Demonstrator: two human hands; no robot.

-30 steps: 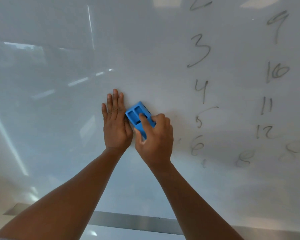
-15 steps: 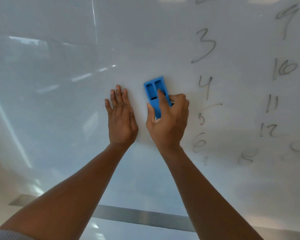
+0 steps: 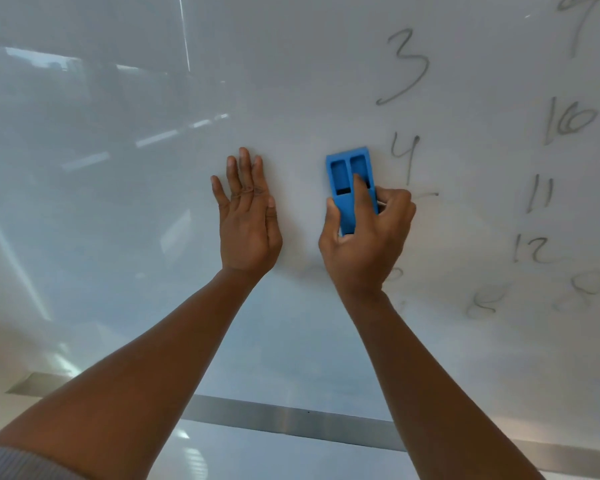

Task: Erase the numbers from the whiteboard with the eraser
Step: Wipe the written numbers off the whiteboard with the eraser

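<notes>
The white whiteboard [image 3: 118, 202] fills the view. My right hand [image 3: 368, 244] presses a blue eraser [image 3: 347, 174] flat against it, just left of a handwritten 4 [image 3: 404, 157]. My hand covers most of the digit 5 and the 6 below it. My left hand [image 3: 248, 220] lies flat on the board with fingers spread, a hand's width left of the eraser. Grey numbers remain: 3 [image 3: 406, 69], 10 [image 3: 568, 121], 11 [image 3: 539, 197], 12 [image 3: 530, 251], part of a 9 [image 3: 577, 15] at the top right, and a smudged 8 [image 3: 484, 301].
A metal strip [image 3: 291, 422] runs along the board's lower edge. Ceiling lights and windows reflect in the glossy left half of the whiteboard. A faint smeared mark [image 3: 589, 282] sits at the right edge below the 12.
My right hand has slid the eraser up and to the right, from beside my left thumb to just left of the 4, turning it upright. My left hand has stayed flat in place.
</notes>
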